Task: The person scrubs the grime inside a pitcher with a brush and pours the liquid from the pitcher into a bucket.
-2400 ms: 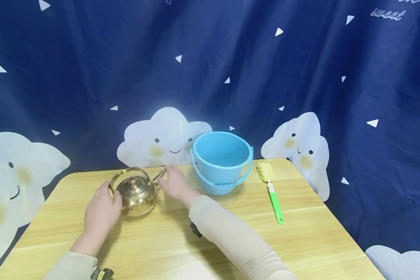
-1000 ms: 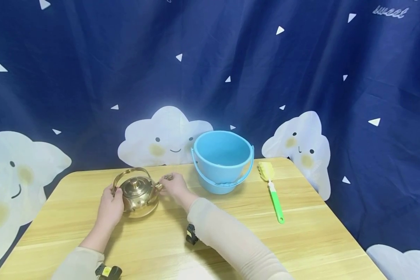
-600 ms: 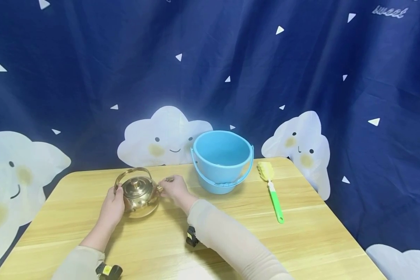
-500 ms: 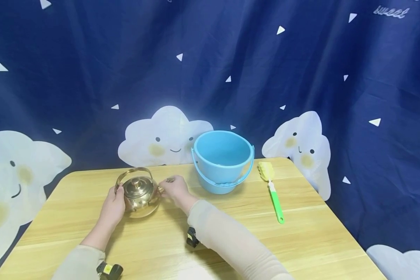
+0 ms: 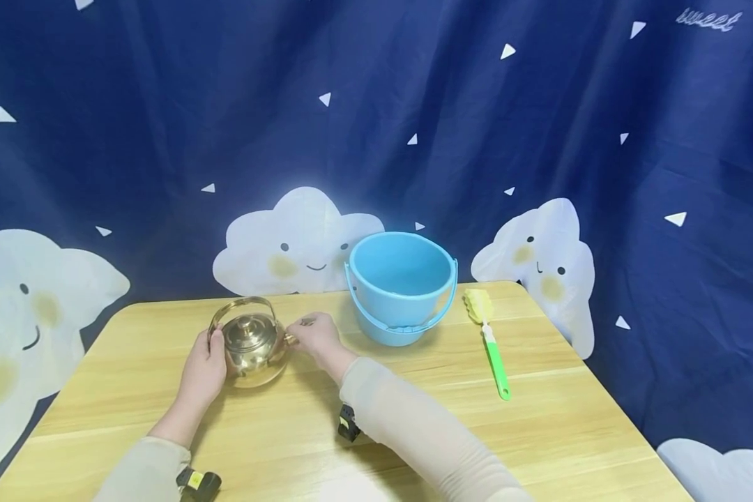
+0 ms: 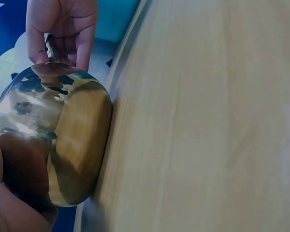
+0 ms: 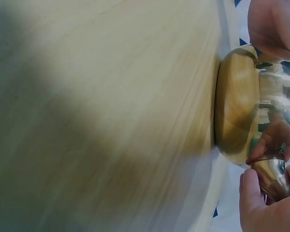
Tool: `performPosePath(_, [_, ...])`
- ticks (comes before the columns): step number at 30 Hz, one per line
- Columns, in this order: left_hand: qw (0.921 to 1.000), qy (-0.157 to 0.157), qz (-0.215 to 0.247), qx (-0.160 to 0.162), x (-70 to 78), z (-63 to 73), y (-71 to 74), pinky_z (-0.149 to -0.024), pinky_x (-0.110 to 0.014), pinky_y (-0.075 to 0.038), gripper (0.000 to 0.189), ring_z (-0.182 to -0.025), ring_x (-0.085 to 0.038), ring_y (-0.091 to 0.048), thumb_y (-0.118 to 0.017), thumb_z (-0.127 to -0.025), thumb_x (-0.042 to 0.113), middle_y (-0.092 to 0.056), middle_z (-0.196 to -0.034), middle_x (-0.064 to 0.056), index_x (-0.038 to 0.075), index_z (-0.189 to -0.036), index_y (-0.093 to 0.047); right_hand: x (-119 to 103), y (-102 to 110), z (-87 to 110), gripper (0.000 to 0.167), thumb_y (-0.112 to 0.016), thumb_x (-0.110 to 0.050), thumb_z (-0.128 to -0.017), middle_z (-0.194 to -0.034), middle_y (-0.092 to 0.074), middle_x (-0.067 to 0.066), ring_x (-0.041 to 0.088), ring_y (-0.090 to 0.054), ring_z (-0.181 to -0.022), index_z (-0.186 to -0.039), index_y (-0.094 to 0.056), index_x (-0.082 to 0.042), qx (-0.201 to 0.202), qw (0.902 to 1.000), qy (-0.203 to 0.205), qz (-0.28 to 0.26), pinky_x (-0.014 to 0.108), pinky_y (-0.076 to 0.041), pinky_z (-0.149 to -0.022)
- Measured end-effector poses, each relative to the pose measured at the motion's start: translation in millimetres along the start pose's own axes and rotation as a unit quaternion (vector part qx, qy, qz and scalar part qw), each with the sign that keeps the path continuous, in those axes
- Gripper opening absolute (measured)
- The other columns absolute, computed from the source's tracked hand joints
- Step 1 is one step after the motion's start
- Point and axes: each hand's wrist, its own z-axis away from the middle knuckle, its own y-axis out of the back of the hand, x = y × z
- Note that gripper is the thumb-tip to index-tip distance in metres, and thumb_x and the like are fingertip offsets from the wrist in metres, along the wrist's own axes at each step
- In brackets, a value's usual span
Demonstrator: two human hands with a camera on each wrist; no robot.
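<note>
A shiny gold-coloured metal kettle [image 5: 251, 359], with a lidded top and a raised loop handle, stands upright on the wooden table [image 5: 276, 446], left of its middle. My left hand [image 5: 202, 369] holds the kettle's left side, thumb beside the handle's base; its other fingers are mostly hidden. In the left wrist view, part of that hand lies against the rounded kettle body [image 6: 63, 135]. My right hand [image 5: 316, 340] grips the kettle's spout on the right side. The right wrist view shows fingers and thumb around the spout [image 7: 271, 179].
A light blue bucket [image 5: 401, 307], its handle hanging down in front, stands just right of my right hand. Farther right lies a brush with a yellow head and a green handle [image 5: 497, 366]. Behind the table hangs a dark blue curtain [image 5: 376, 125] with white clouds.
My right hand has gone from touching near the spout's tip to gripping around the spout. My left hand has moved slightly right along the kettle. The bucket and brush stay put.
</note>
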Motion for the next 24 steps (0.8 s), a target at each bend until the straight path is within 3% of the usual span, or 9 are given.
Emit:
performPosePath(11, [0.9998, -0.007, 0.003, 0.019, 0.1, 1.5, -1.1, -0.111, -0.068, -0.025, 0.060, -0.137, -0.057, -0.032, -0.023, -0.110, 0.036, -0.038, -0.145, -0.039, -0.012, -0.146, -0.034, 0, 5, -2.8, 0.016, -0.077, -0.010, -0.079, -0.089, -0.064, 0.001, 0.016, -0.062, -0.081, -0.092, -0.068, -0.009, 0.006, 0.9946, 0.048, 0.092, 0.033, -0.057, -0.078])
performPosePath(20, [0.9993, 0.003, 0.013, 0.035, 1.7, 2.6, -2.5, -0.113, -0.066, -0.026, 0.059, -0.138, -0.055, -0.033, -0.024, -0.110, 0.037, -0.040, -0.146, -0.037, -0.010, -0.144, -0.037, -10, 7, -0.4, 0.022, -0.070, -0.023, -0.089, -0.105, -0.066, -0.001, 0.019, -0.062, -0.101, -0.109, -0.067, -0.013, 0.021, 0.9835, 0.097, 0.151, 0.037, -0.052, -0.092])
performPosePath(24, [0.9993, 0.010, 0.007, 0.035, 0.9, 1.6, -3.5, -0.113, -0.065, -0.026, 0.060, -0.138, -0.054, -0.034, -0.023, -0.109, 0.039, -0.040, -0.147, -0.035, -0.007, -0.146, -0.038, -13, 8, 1.0, 0.021, -0.068, -0.023, -0.089, -0.111, -0.069, -0.001, 0.018, -0.063, -0.103, -0.107, -0.069, -0.015, 0.023, 0.9731, 0.131, 0.188, 0.037, -0.051, -0.095])
